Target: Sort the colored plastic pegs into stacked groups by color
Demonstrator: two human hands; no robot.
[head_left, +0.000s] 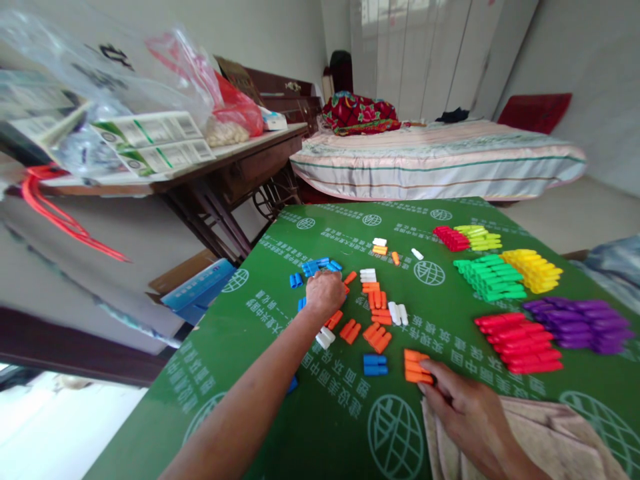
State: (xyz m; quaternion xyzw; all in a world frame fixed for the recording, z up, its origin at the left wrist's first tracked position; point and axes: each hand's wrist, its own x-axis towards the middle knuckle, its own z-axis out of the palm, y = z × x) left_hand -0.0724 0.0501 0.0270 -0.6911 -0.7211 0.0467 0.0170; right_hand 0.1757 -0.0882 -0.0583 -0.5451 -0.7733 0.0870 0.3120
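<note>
My left hand [325,292] reaches across the green table [320,413], fingers curled down over loose orange pieces [376,305] and next to blue pieces [316,267]; what it grips is hidden. My right hand [463,407] rests near the front edge, its fingertips pressed against a small stack of orange pieces [416,367]. A blue pair [375,365] lies just left of that stack. White pieces [397,313] are scattered among the orange ones.
Sorted piles lie at the right: red [520,341], purple [583,323], green [493,277], yellow [533,269]. A beige cloth [540,433] lies under my right wrist. A cluttered wooden desk [210,167] stands to the left, a bed [435,160] behind.
</note>
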